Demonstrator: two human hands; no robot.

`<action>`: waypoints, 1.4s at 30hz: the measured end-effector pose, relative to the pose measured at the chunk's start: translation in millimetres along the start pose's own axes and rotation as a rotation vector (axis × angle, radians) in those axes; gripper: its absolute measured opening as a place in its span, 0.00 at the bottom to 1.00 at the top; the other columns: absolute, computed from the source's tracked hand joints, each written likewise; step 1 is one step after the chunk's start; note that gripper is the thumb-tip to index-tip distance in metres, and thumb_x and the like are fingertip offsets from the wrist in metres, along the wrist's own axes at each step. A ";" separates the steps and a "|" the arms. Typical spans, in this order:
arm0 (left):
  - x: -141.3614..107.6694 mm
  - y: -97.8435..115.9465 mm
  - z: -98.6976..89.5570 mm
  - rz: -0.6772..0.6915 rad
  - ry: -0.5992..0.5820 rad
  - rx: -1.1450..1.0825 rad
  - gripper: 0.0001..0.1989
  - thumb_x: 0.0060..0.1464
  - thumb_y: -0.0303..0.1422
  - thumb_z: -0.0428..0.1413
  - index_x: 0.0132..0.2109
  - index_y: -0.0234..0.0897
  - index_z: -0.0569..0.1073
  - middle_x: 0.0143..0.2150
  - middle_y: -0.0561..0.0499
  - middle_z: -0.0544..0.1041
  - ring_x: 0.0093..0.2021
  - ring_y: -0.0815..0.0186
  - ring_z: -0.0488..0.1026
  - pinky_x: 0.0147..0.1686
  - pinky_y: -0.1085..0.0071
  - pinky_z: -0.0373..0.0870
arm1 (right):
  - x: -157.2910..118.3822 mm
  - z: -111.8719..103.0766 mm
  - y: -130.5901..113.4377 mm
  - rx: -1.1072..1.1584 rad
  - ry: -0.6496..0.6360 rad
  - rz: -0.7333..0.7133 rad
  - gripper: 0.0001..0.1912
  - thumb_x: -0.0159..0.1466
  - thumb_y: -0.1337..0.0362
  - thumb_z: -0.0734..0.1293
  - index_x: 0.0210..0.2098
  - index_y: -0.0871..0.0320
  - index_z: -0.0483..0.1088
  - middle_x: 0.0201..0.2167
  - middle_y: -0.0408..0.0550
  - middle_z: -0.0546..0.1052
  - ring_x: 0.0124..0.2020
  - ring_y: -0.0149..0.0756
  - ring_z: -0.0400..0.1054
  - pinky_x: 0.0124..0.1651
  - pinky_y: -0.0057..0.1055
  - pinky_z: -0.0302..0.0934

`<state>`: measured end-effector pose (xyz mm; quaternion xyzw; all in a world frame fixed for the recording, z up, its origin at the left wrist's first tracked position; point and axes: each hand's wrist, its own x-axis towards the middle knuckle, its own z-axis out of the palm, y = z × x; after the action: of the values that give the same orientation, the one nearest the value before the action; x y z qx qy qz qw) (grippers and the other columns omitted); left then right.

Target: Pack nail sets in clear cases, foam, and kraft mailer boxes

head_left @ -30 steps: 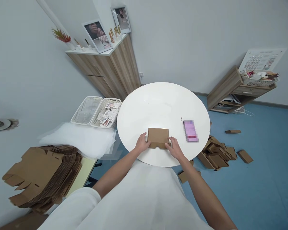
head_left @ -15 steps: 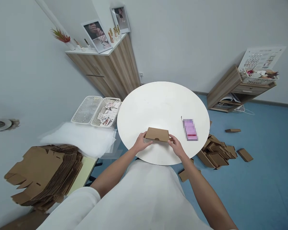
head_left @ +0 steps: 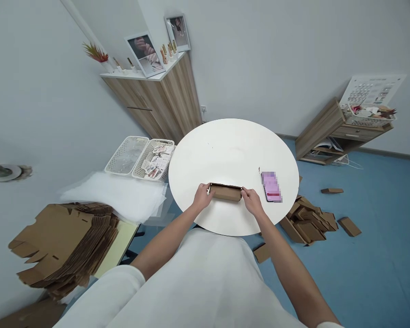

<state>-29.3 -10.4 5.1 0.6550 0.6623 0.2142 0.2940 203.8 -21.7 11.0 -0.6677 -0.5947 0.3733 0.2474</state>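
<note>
A small brown cardboard box [head_left: 226, 193] is held between my two hands over the near part of the round white table [head_left: 232, 150]. It is tilted, so a long narrow side faces me. My left hand [head_left: 202, 197] grips its left end, with the thumb on the near side. At the right end, my right hand [head_left: 252, 200] has its fingers closed on the corner. Whether the box touches the tabletop I cannot tell. A phone [head_left: 272, 187] with a blurred pink screen lies on the table to the right of my right hand.
Flattened cardboard blanks [head_left: 61, 232] are stacked at left beside clear plastic sheets [head_left: 112, 193]. White baskets [head_left: 153, 159] stand behind them, one with printed cards. Folded boxes [head_left: 309, 218] lie piled on the floor at right. A wooden cabinet [head_left: 157, 100] stands at the back left.
The box has been tilted: its flat top with the notched tab faced me earlier, and now a narrow side does. Both hands have shifted slightly and hold its ends more tightly.
</note>
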 end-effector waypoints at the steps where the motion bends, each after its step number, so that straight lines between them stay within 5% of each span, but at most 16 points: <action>1: 0.8 1.2 -1.3 0.012 0.013 0.024 0.11 0.51 0.35 0.50 0.41 0.36 0.68 0.35 0.48 0.65 0.36 0.65 0.66 0.35 0.69 0.64 | 0.8 -1.5 -2.2 -0.020 -0.013 -0.007 0.23 0.61 0.51 0.52 0.43 0.56 0.70 0.33 0.49 0.69 0.38 0.37 0.64 0.42 0.32 0.55; 4: 2.7 4.0 -3.9 0.047 0.031 0.057 0.11 0.50 0.33 0.51 0.42 0.37 0.68 0.33 0.49 0.66 0.34 0.64 0.66 0.35 0.68 0.64 | 2.3 -4.1 -7.9 -0.034 -0.030 -0.021 0.22 0.61 0.51 0.52 0.39 0.55 0.71 0.30 0.47 0.69 0.34 0.36 0.64 0.40 0.32 0.56; 9: 2.6 2.5 -4.5 0.070 0.055 0.022 0.22 0.48 0.32 0.53 0.52 0.36 0.63 0.36 0.49 0.69 0.36 0.65 0.66 0.37 0.68 0.65 | 3.0 -4.0 -8.7 0.079 -0.001 -0.025 0.23 0.60 0.53 0.54 0.50 0.54 0.65 0.39 0.47 0.72 0.39 0.35 0.64 0.45 0.34 0.55; 24: -4.5 -2.1 -12.9 0.067 0.006 -0.064 0.23 0.45 0.34 0.55 0.51 0.38 0.66 0.37 0.50 0.70 0.35 0.67 0.67 0.37 0.70 0.65 | 4.5 -5.0 3.4 0.264 -0.077 0.005 0.23 0.55 0.55 0.62 0.48 0.54 0.66 0.37 0.47 0.73 0.35 0.34 0.66 0.42 0.34 0.59; 32: -2.0 0.2 -17.2 -0.177 -0.074 -0.411 0.19 0.54 0.44 0.44 0.44 0.39 0.71 0.44 0.47 0.72 0.39 0.65 0.69 0.38 0.69 0.65 | 3.0 -2.1 6.9 0.320 -0.027 0.028 0.18 0.56 0.52 0.60 0.42 0.53 0.70 0.44 0.48 0.71 0.41 0.36 0.64 0.46 0.37 0.58; 37: -3.0 -1.9 -19.4 -0.308 -0.179 -0.535 0.18 0.51 0.45 0.47 0.42 0.38 0.70 0.44 0.46 0.72 0.37 0.66 0.70 0.33 0.71 0.65 | -0.4 -1.4 7.5 0.343 -0.065 0.054 0.17 0.51 0.57 0.63 0.39 0.54 0.69 0.43 0.48 0.70 0.38 0.35 0.65 0.38 0.33 0.60; 42: -1.6 -13.0 -11.1 -0.291 -0.174 -0.471 0.17 0.48 0.43 0.52 0.41 0.36 0.70 0.41 0.45 0.72 0.36 0.67 0.70 0.32 0.72 0.65 | -4.7 1.8 10.7 0.389 -0.095 0.083 0.22 0.49 0.59 0.64 0.44 0.54 0.65 0.45 0.49 0.68 0.35 0.33 0.65 0.30 0.29 0.60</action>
<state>-46.5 -11.5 4.7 0.4828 0.6536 0.2607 0.5214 208.8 -28.3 2.6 -0.6128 -0.4946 0.5220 0.3277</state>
